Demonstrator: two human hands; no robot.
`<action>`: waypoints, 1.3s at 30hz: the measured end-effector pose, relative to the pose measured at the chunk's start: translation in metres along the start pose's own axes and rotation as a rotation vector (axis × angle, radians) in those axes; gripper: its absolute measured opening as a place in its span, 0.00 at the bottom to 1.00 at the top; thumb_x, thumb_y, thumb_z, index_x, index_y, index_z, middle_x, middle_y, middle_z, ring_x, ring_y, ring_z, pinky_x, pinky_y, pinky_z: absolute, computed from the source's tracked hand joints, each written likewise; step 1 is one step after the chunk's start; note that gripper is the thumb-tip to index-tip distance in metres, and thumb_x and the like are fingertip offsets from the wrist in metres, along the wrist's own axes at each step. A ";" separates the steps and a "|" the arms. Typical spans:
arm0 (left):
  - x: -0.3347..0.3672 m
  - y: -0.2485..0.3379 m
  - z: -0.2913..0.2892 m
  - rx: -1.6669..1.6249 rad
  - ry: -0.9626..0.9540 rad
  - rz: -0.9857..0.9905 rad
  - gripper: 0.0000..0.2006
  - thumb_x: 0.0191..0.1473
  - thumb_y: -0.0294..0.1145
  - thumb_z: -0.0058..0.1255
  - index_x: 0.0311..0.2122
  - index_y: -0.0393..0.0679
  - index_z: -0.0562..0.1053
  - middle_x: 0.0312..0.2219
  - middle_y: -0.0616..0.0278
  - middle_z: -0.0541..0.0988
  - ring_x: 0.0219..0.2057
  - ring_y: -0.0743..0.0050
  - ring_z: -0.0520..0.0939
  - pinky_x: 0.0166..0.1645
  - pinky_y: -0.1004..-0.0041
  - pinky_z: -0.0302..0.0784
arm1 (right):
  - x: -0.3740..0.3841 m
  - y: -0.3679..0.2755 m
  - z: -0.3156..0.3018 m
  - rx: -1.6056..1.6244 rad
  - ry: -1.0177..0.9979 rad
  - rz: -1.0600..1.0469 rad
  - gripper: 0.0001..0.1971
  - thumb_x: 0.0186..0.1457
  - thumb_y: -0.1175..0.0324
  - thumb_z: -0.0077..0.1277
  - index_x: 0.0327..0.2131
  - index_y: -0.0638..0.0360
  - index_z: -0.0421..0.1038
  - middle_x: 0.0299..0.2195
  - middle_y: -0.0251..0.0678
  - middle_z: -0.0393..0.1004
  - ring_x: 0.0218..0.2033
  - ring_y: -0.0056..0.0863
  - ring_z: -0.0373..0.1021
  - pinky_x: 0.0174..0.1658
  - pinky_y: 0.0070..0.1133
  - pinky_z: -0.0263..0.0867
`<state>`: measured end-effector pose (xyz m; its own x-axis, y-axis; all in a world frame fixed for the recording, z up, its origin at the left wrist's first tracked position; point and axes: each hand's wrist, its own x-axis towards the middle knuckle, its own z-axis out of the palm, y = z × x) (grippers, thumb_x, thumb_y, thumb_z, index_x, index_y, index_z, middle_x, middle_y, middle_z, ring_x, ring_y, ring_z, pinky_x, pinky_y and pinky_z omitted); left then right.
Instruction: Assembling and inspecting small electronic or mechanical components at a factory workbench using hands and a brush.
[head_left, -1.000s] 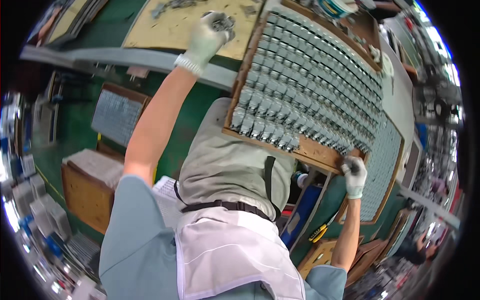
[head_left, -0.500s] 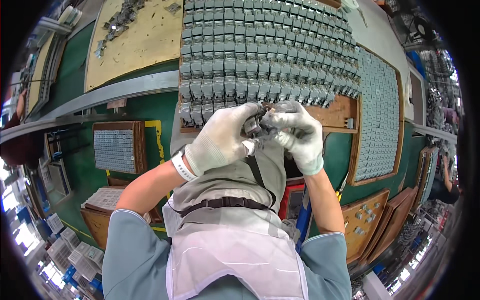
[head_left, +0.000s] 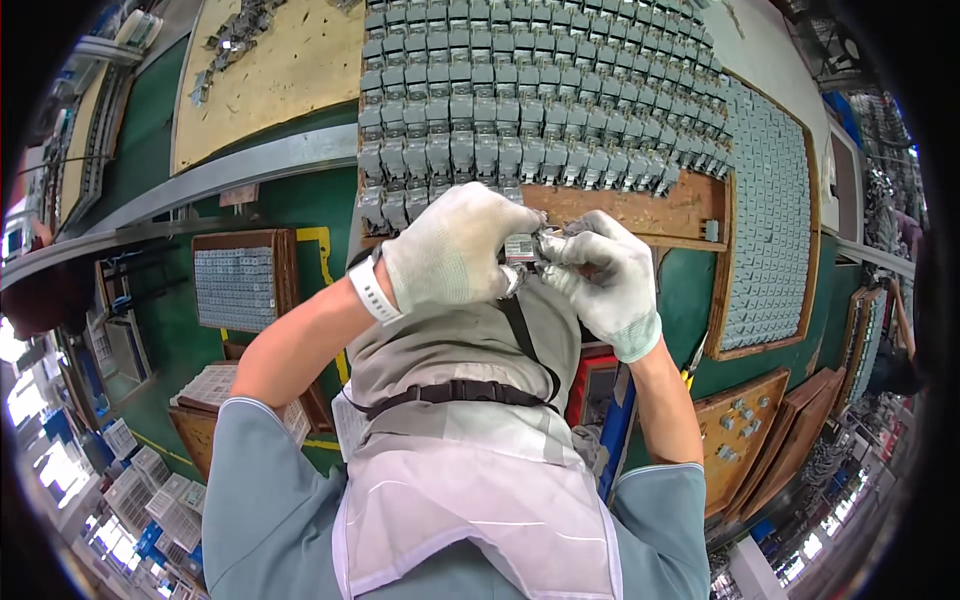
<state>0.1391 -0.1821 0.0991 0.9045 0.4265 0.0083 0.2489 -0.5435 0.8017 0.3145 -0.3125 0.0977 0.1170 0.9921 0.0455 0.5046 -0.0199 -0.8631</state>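
Observation:
Both my hands wear white gloves with dark smudges at the fingertips and meet in front of my lap. My left hand (head_left: 455, 250) is closed on a small grey block-shaped part (head_left: 519, 247) with a light face. The fingers of my right hand (head_left: 607, 275) are pinched at the right side of this same part, where something shiny shows; its exact shape is hidden by the gloves. Just beyond my hands lies a wooden tray (head_left: 630, 212) filled with rows of similar grey parts (head_left: 480, 110). Its near right section shows bare wood and one lone part (head_left: 711, 231) in the corner.
Another wooden tray of grey parts (head_left: 768, 220) lies to the right. A pale board (head_left: 270, 100) with dark scraps stands far left, behind a metal rail (head_left: 270, 165). Stacked trays (head_left: 240, 283) sit at the left, and wooden boards (head_left: 740, 430) lean at the lower right.
The held part has turned so its light face shows between my hands. My right fingers have shifted to a pinch at its side. The view has moved slightly.

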 end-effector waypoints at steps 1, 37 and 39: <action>0.002 0.000 -0.002 0.027 -0.088 -0.011 0.20 0.35 0.28 0.57 0.39 0.34 0.79 0.26 0.42 0.79 0.33 0.44 0.82 0.41 0.57 0.79 | -0.001 -0.001 0.001 -0.034 0.004 0.001 0.09 0.43 0.78 0.67 0.30 0.66 0.79 0.31 0.38 0.74 0.30 0.23 0.73 0.32 0.19 0.69; 0.050 0.015 0.020 -0.222 0.231 0.153 0.19 0.43 0.21 0.50 0.44 0.39 0.77 0.36 0.46 0.81 0.38 0.44 0.81 0.43 0.59 0.77 | 0.017 0.133 -0.091 -0.727 0.351 -0.239 0.39 0.41 0.79 0.62 0.61 0.52 0.65 0.49 0.44 0.75 0.44 0.41 0.75 0.46 0.29 0.72; 0.052 0.001 -0.013 -0.178 0.328 0.230 0.20 0.41 0.20 0.49 0.44 0.39 0.77 0.36 0.48 0.81 0.38 0.45 0.81 0.44 0.62 0.78 | 0.002 0.115 -0.104 -0.674 0.320 0.071 0.38 0.46 0.79 0.61 0.63 0.54 0.62 0.49 0.44 0.76 0.41 0.35 0.76 0.44 0.25 0.73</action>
<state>0.1814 -0.1513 0.1083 0.7644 0.5314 0.3652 -0.0359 -0.5305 0.8469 0.4619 -0.3255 0.0510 0.3599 0.9031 0.2341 0.8893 -0.2562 -0.3788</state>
